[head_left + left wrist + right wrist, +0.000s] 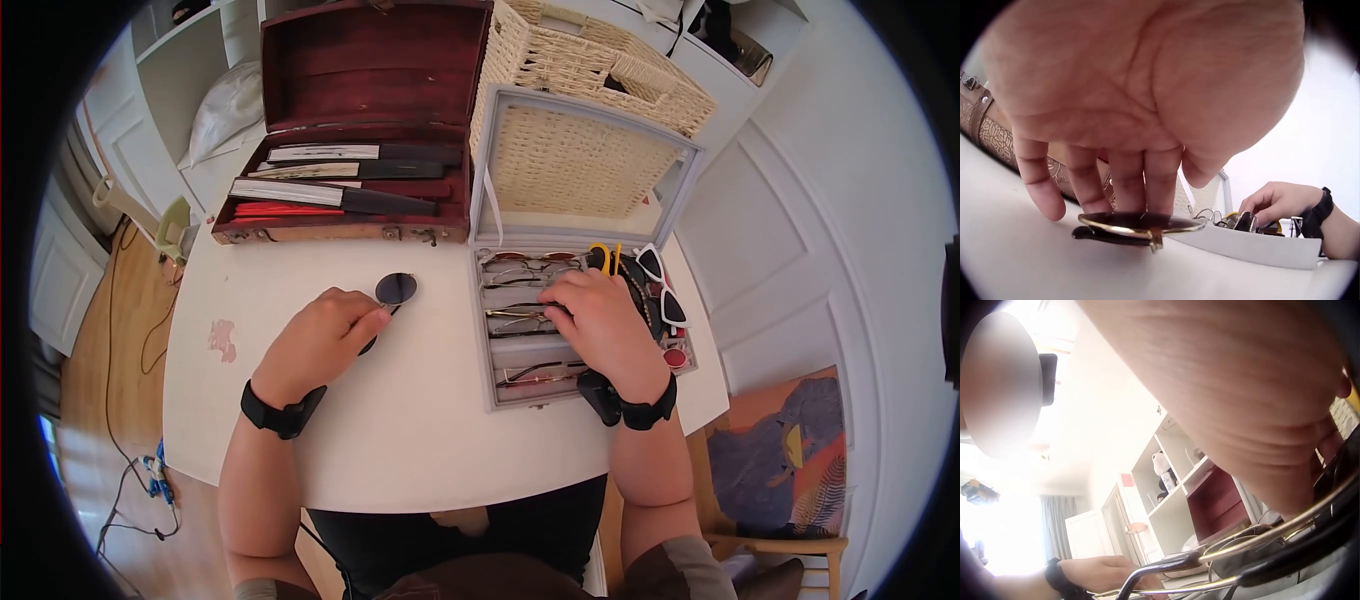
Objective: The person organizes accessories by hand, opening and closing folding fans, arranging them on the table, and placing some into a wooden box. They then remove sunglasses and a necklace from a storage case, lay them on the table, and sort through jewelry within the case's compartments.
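My left hand (pixel 325 335) pinches a pair of sunglasses (pixel 397 289) above the left part of the white table. The left wrist view shows their round dark lens (pixel 1141 222) with a thin gold rim, held below the fingertips. My right hand (pixel 600 320) reaches into a grey glasses case (pixel 490 375) with its clear lid raised. Its thumb and forefinger pinch a dark-framed pair of glasses (pixel 553 306) among the slots; the hand hides part of the pair. Several thin-framed glasses (pixel 515 277) lie in rows around it. Gold-and-black frames (pixel 1222 553) fill the lower right wrist view.
An open dark red box (pixel 375 70) with several folding fans (pixel 290 192) stands at the back left. Behind the case is a woven basket (pixel 600 60). White-framed sunglasses (pixel 672 308) and yellow-framed glasses (pixel 603 258) lie in the case's right part.
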`<state>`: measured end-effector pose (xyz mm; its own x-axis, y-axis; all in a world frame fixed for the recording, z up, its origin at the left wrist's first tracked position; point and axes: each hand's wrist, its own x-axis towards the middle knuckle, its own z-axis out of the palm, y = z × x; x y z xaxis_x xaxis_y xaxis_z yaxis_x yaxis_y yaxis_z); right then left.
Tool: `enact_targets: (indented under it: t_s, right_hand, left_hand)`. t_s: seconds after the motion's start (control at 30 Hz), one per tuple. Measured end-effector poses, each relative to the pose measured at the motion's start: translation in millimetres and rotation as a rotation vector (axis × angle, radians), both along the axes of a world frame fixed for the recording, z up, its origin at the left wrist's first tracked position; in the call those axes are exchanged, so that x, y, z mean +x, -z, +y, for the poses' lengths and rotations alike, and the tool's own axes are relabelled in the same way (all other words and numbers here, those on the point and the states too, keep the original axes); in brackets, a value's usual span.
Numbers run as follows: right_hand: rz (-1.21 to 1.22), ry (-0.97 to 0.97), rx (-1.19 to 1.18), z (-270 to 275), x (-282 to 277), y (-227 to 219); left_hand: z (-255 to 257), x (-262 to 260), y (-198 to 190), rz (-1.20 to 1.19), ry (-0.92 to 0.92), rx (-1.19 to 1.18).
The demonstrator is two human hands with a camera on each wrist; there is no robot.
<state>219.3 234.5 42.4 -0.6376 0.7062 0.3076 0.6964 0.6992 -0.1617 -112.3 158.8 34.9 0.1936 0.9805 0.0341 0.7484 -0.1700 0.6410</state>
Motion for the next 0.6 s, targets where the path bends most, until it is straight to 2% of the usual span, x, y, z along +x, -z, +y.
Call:
enact_targets:
  t_s: [0.3, 0.6]
  right_hand:
    - [0.002, 0.036, -0.008, 0.6, -2.4, 0.1]
    - [0.207, 0.028, 0.000, -0.1, -10.8, -9.8]
  left_hand:
    - [-0.6, 0.7, 6.0, -0.030, 0.011, 0.084]
    - [-1.7, 1.6, 7.0, -0.009, -0.025, 0.123]
